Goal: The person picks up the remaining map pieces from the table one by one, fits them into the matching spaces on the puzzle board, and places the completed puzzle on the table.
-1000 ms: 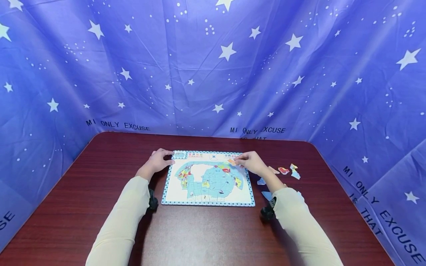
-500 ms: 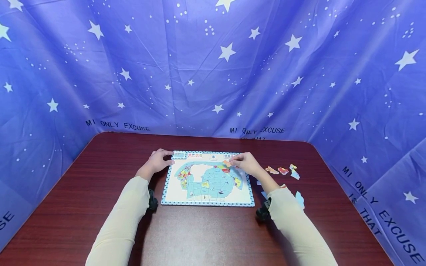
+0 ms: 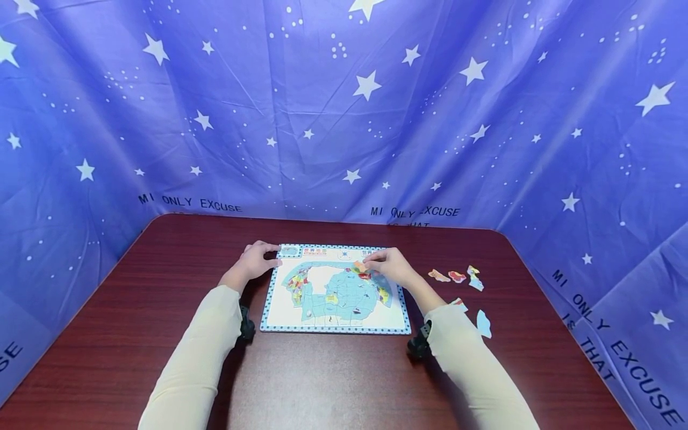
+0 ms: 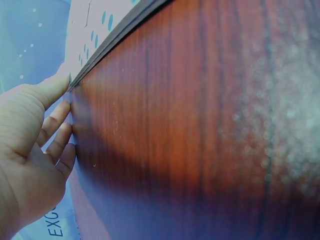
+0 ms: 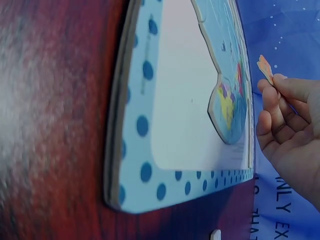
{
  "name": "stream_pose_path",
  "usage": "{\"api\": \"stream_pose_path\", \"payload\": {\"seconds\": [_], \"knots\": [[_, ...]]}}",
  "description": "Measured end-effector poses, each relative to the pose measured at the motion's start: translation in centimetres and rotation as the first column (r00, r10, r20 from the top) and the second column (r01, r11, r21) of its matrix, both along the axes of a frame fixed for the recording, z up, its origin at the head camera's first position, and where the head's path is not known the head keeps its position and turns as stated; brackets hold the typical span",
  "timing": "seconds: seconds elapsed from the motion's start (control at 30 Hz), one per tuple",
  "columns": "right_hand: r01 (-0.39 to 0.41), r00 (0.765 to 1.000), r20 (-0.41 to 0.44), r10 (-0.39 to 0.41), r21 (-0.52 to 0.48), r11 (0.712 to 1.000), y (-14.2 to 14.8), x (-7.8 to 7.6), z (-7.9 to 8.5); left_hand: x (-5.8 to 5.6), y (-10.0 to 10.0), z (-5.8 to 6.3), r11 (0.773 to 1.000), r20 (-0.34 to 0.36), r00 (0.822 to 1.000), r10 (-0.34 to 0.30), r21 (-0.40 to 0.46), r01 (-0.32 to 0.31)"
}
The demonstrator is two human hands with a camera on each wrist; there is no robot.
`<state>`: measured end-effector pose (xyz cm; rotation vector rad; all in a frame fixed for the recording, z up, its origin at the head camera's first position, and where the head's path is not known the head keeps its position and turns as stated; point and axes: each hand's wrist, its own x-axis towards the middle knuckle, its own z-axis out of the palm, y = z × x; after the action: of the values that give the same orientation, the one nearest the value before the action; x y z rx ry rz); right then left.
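A world map puzzle board point(image 3: 335, 329) with a blue dotted border lies on the table, partly filled with blue and coloured pieces. My left hand point(image 3: 252, 261) rests at its upper left corner; in the left wrist view, the thumb point(image 4: 54, 87) touches the board's edge and the other fingers are loosely bent beside it. Above the upper right part of the map, my right hand point(image 3: 392, 266) pinches an orange puzzle piece point(image 5: 265, 68) between thumb and fingertips. In the right wrist view that piece stands tilted, apart from the board. A white gap shows in the map's upper left.
Right of the board lie several loose pieces: an orange one point(image 3: 439, 275), a red one point(image 3: 457, 276), a yellow and blue one point(image 3: 475, 279), and a light blue one point(image 3: 484, 323). A starry blue curtain point(image 3: 322, 119) hangs behind the dark red table point(image 3: 333, 382).
My right hand has moved left over the map with the orange piece, uncovering more loose pieces on the right. My left hand has stayed at the board's corner.
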<state>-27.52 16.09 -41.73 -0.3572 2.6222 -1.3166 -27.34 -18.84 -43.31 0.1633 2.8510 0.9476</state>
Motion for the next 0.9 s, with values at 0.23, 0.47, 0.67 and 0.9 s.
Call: {"api": "stream_pose_path", "payload": {"seconds": [0.23,0.47,0.67,0.9], "knots": [[-0.03,0.999,0.013,0.03,0.016,0.999,-0.6,0.0,-0.2,0.0,0.0,0.0,1.0,0.001,1.0,-0.002,0.002,0.002],[-0.053,0.998,0.038,0.052,0.024,0.998,-1.2,-0.1,-0.3,0.0,0.1,-0.1,1.0,-0.002,1.0,0.005,-0.014,-0.005],[-0.058,0.997,0.059,0.059,-0.014,0.998,-1.8,-0.2,-0.4,0.0,0.2,-0.1,1.0,0.004,1.0,0.013,-0.008,-0.013],[-0.063,0.996,0.061,0.063,-0.005,0.998,-2.7,0.0,-0.4,-0.1,0.1,-0.2,1.0,-0.003,1.0,0.018,-0.013,-0.018]]}}
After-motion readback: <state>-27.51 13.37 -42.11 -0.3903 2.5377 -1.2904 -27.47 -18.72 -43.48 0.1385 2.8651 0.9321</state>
